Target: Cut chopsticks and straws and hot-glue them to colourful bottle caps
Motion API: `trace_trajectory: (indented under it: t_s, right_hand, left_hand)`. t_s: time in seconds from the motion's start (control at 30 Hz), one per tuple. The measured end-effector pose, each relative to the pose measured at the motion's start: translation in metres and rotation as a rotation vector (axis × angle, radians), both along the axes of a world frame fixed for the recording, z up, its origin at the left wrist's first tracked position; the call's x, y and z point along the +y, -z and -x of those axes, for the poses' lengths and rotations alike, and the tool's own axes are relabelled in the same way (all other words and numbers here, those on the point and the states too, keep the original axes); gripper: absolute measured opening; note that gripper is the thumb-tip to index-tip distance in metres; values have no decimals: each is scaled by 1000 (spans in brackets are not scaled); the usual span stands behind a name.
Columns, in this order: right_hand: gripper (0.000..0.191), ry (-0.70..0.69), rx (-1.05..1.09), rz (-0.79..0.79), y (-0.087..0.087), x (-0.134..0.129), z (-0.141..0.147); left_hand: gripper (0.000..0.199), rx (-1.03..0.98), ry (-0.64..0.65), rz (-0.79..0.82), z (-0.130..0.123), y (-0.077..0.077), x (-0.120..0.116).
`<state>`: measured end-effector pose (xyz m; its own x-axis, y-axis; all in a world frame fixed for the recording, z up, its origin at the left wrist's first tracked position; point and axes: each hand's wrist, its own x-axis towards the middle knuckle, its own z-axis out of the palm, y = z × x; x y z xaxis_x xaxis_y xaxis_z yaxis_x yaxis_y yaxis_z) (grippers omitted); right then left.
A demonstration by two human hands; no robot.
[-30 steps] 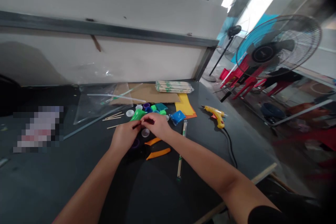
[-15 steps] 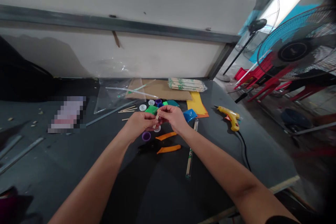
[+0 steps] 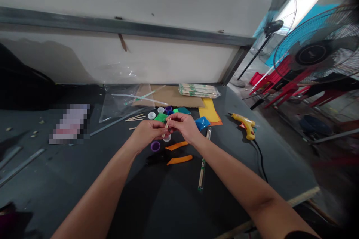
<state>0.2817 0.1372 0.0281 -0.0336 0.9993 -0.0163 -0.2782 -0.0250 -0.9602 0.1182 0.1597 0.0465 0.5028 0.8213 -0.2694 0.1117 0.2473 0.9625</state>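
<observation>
Above the table's middle, my left hand (image 3: 150, 131) and my right hand (image 3: 182, 125) meet, fingers pinched round a short wooden stick (image 3: 166, 126). The stick stands at a slant between the fingertips, partly hidden by them. Just below the hands are a purple bottle cap (image 3: 155, 146), a white cap (image 3: 167, 138) and pliers with orange handles (image 3: 179, 160), lying on the dark tabletop. Several short sticks (image 3: 136, 117) lie left of the hands. Behind the fingers are a green packet (image 3: 160, 117) and more white and purple caps (image 3: 152, 115).
A yellow glue gun (image 3: 244, 124) with a black cord lies at right. A wrapped pair of chopsticks (image 3: 204, 160) is beside my right forearm. Behind are cardboard (image 3: 176, 97), a bundle of wrapped chopsticks (image 3: 199, 90), a blue packet (image 3: 202, 123) and clear plastic (image 3: 112, 104). A fan (image 3: 312, 54) stands beyond the table.
The view has shifted very slightly. Both hands stay together on the stick, which now stands a little more exposed between the fingertips.
</observation>
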Motion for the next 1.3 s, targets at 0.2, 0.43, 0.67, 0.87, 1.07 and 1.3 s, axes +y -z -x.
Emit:
trace_trajectory:
  t_s: [0.2,0.43,0.67,0.87,1.07,1.3]
  right_hand:
    - [21,58,-51,-43,-1,0,0]
    - [22,70,-156,-38,-3,-1,2]
    - [22,38,-161,-68,-4,-1,-1]
    - [15,12,-187,-20,-6,1,-5]
    - [19,60,-122,-9,-3,5,-8]
    - [17,55,-138,29,-3,6,-10]
  left_hand:
    - [17,6,12,59,1,1,0]
    - [21,36,5,74,1,2,-1]
    - [17,160,74,73,4,-8,-1]
    - [14,187,58,70,3,-10,-2]
    - [19,179,86,80,6,-7,0]
    - [13,223,43,-59,10,-9,3]
